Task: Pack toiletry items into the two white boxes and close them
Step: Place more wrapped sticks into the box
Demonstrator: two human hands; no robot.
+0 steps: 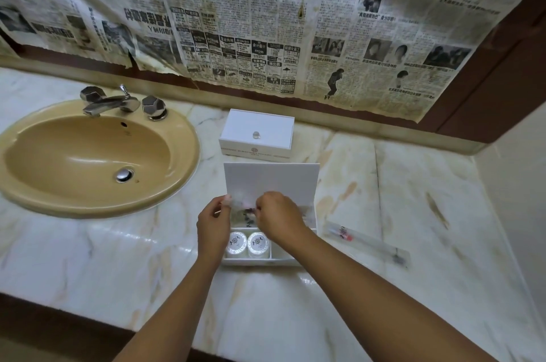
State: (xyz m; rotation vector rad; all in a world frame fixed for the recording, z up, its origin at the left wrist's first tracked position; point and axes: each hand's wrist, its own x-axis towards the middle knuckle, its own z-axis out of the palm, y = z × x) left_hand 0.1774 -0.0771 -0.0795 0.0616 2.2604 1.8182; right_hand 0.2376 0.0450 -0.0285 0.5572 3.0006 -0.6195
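Clear packet (240,204) (blurred) — both hands pinch it.

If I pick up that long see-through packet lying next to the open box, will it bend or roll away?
The clear packet looks like thin plastic wrap, so its ends would probably flop. It seems to hold something slim, so it is likely light. It lies flat on the marble counter, so it should slide rather than roll, and may feel slippery.

Glossy marble counter (295,302), chrome faucet (110,103), matt white box (257,131)
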